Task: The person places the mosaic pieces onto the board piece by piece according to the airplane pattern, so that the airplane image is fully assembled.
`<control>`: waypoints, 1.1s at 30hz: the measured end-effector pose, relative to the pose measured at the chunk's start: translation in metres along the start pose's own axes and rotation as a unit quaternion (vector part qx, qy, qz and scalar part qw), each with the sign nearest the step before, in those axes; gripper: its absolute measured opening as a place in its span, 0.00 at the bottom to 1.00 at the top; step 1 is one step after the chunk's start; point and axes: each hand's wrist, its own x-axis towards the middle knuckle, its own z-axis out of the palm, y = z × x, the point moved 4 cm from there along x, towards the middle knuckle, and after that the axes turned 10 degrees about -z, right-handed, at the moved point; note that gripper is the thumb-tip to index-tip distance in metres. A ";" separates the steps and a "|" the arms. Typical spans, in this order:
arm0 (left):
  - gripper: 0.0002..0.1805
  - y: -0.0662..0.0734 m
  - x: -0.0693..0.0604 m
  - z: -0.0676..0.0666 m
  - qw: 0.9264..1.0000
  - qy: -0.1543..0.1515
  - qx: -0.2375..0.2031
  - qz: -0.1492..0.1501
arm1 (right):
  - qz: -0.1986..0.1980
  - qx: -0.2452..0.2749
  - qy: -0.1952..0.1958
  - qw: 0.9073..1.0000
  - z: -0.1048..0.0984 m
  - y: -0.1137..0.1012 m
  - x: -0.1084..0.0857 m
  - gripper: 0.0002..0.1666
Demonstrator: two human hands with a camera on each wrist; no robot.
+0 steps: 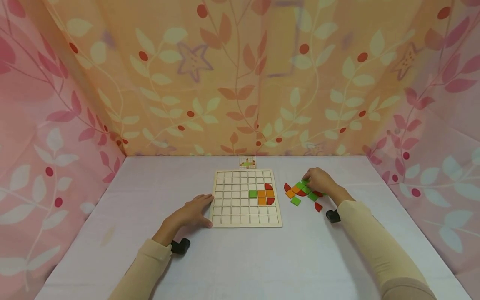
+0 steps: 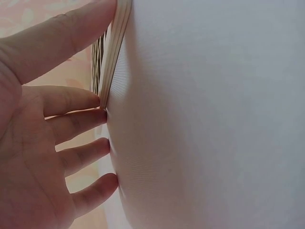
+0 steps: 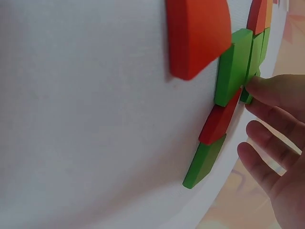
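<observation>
A wooden grid board point(image 1: 230, 210) lies on the table, with orange square tiles point(image 1: 261, 201), a green square tile point(image 1: 253, 193) and red quarter-round tiles point(image 1: 270, 201) in cells at its right side. My left hand point(image 1: 194, 211) touches the board's left edge with thumb and fingertips; in the left wrist view its fingers point(image 2: 78, 129) are spread and fairly straight. Over the loose tiles right of the board, my right hand point(image 1: 321, 181) pinches a green square tile point(image 3: 245, 97) between thumb and forefinger. Its other fingers hang loosely bent, and neighbouring tiles partly hide the pinched one.
Several loose green, orange and red tiles point(image 1: 296, 201) lie in a cluster, some overlapping. A red quarter-round tile point(image 1: 318, 206) sits at its near side. Behind the board is a small pattern card point(image 1: 248, 162). Patterned cloth point(image 1: 240, 104) walls the table's back and sides.
</observation>
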 end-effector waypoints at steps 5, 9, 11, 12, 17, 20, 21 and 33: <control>0.51 -0.001 0.001 -0.001 1.000 0.000 0.000 -0.005 | -0.002 -0.004 -0.002 1.000 0.000 0.000 0.002 0.18; 0.51 -0.001 0.000 -0.002 1.000 0.000 0.004 -0.002 | -0.004 -0.005 -0.005 1.000 0.000 0.000 0.003 0.18; 0.51 -0.001 0.000 -0.002 1.000 0.001 0.004 0.001 | -0.004 -0.009 -0.007 1.000 0.000 -0.001 0.003 0.18; 0.51 -0.001 0.000 -0.002 1.000 0.001 0.005 0.003 | -0.004 -0.009 -0.008 1.000 -0.001 -0.001 0.003 0.18; 0.51 0.002 -0.001 -0.003 1.000 -0.001 0.000 0.011 | -0.004 -0.010 -0.016 1.000 -0.006 -0.001 0.002 0.17; 0.51 0.003 -0.001 -0.004 1.000 0.000 -0.003 0.011 | 0.000 -0.012 -0.021 1.000 -0.008 -0.001 0.001 0.16; 0.51 0.003 -0.001 -0.004 1.000 0.003 -0.003 0.013 | 0.000 -0.011 -0.021 1.000 -0.009 -0.001 0.001 0.15; 0.51 0.001 0.001 -0.001 1.000 -0.003 -0.003 0.001 | 0.014 0.050 0.015 0.999 -0.009 -0.004 -0.003 0.18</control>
